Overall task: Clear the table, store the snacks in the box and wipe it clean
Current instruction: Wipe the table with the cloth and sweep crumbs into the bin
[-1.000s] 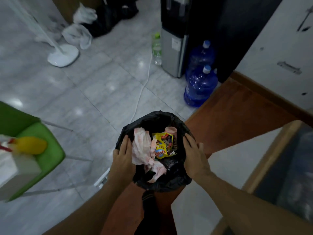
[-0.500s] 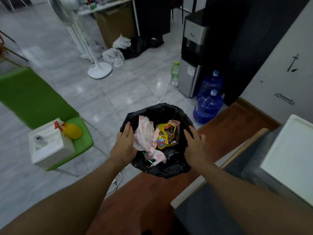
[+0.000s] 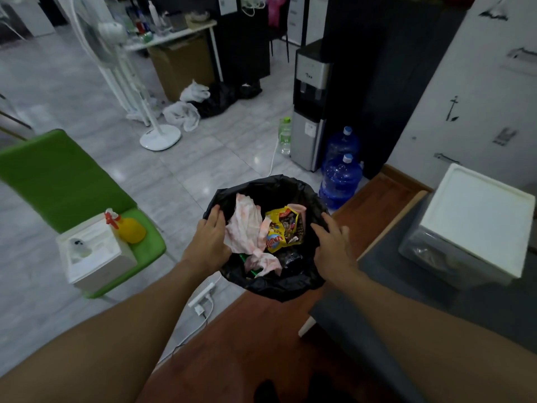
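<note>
A trash bin lined with a black bag (image 3: 270, 187) sits between my hands, in front of me. It holds crumpled white-pink tissues (image 3: 244, 225), a yellow snack wrapper (image 3: 280, 231) and a pink cup (image 3: 300, 209). My left hand (image 3: 210, 239) grips the left rim with its fingers over the bag's edge. My right hand (image 3: 334, 248) presses flat against the right side, fingers spread. The dark grey table (image 3: 406, 286) lies to the right, and on it stands a clear storage box with a white lid (image 3: 476, 216).
On the left, a green chair (image 3: 58, 181) carries a white box (image 3: 93, 257) and a yellow spray bottle (image 3: 130, 228). Two blue water jugs (image 3: 340, 178) and a water dispenser (image 3: 309, 112) stand behind the bin. A power strip (image 3: 202, 295) lies on the floor; a standing fan (image 3: 159, 138) is farther back.
My view has tilted up, so more of the room, the table and the lidded box show. Both hands stay on the bin; the right fingers have spread a little.
</note>
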Motion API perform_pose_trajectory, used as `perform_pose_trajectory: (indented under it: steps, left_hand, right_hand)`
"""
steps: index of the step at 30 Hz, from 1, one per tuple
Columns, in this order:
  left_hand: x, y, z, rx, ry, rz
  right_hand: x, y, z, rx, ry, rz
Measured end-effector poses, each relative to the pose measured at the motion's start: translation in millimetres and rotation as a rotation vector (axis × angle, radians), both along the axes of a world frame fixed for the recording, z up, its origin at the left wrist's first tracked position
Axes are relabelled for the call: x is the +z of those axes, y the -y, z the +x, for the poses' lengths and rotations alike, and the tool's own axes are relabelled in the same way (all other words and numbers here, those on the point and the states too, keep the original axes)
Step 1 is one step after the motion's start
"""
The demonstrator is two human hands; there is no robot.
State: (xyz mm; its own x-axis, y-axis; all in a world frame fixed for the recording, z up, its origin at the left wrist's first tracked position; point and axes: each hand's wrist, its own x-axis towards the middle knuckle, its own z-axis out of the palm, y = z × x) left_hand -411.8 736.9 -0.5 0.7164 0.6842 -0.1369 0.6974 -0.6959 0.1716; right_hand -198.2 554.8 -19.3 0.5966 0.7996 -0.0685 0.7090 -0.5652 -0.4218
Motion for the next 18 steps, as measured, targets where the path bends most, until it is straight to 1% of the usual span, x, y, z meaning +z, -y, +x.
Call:
perform_pose_trajectory:
  steps: [4, 10, 18]
  left_hand:
    - [13.2, 20.9, -19.9, -0.008, -0.018, 0.014]
    - [22.5, 68.9, -40.2, 0.009, 0.028, 0.051]
    - [12.9, 136.6, -71.9, 0.067, 0.001, 0.017]
  right_hand:
    - [6.0, 22.4, -18.1, 0.013, -0.028, 0.026]
    - [5.8, 57.1, -30.5, 0.052, -0.017, 0.039]
    - [-14.6, 115.8, -54.7, 0.110, -0.033, 0.029]
